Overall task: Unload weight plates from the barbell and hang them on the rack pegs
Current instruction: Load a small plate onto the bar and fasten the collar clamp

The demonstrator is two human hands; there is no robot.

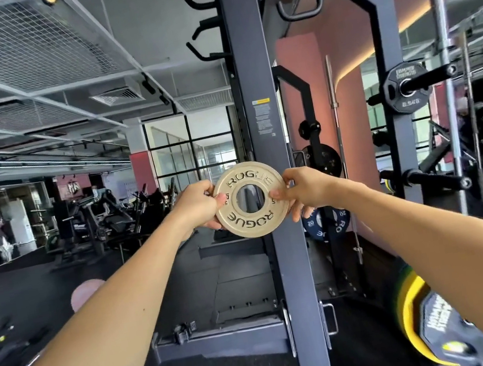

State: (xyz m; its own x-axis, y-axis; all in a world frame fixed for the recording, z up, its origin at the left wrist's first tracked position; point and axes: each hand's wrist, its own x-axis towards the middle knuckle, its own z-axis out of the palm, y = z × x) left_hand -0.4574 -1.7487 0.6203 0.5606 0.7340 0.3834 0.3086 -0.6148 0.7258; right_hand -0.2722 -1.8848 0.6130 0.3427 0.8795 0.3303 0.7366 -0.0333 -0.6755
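A small cream ROGUE weight plate [254, 222] is held upright in front of me, face toward the camera. My left hand [197, 206] pinches its left edge and my right hand [305, 189] pinches its right edge, thumbs on the front face. The plate hangs in front of the dark rack upright [255, 84]. To the right, a rack peg [423, 81] carries a black 2.5 kg plate [402, 101], and a lower peg [437, 178] is bare. A yellow-rimmed plate on the barbell end [418, 329] shows at the bottom right.
A blue 20 kg plate [316, 227] and black plates [325, 159] hang on the rack behind the upright. A steel bar [450, 84] stands vertical on the right. Exercise machines [112, 220] fill the left background. The rack's base frame [221, 336] lies on the black floor.
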